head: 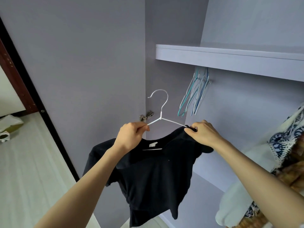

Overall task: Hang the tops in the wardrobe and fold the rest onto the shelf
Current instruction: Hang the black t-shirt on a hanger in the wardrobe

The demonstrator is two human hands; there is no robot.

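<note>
A black short-sleeved top [153, 175] hangs in mid-air in front of the open wardrobe, partly threaded on a white wire hanger [162, 111] whose hook points up and left. My left hand [131, 135] grips the hanger's left arm, above the collar. My right hand [203, 132] pinches the top's right shoulder fabric where it meets the hanger's right arm. The hanger's lower bar shows through the neck opening beside a white label.
Several empty blue and white hangers [195, 94] hang from a rail under the wardrobe shelf [230, 58]. Patterned and white clothes [286, 148] hang at the right. The wardrobe door [79, 71] stands open at the left, with pale floor [29, 170] beyond.
</note>
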